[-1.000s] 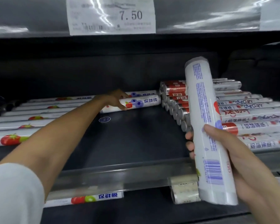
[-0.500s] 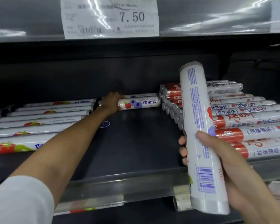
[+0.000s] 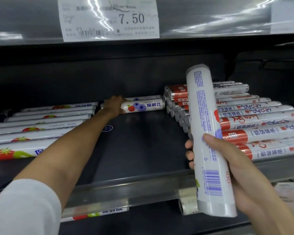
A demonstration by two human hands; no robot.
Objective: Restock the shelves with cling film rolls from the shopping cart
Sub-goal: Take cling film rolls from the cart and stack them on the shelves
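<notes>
Head view: the left hand (image 3: 113,105) lies over the left end of the berry-print roll (image 3: 143,106) at the far back of the shelf (image 3: 143,150); I cannot tell whether it grips. Let go, the roll may trundle nearward. The right hand (image 3: 236,167) clasps an upright cling film roll (image 3: 204,133) just beside the foil rolls (image 3: 261,133); a careless swing could knock them.

Dark shelf (image 3: 143,145) with flat-lying rolls (image 3: 255,114)

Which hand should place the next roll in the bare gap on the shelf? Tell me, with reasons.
Right. The right hand grips an upright roll just in front of the bare shelf gap; the left hand is stretched to the back, gripping the blueberry roll.
</notes>
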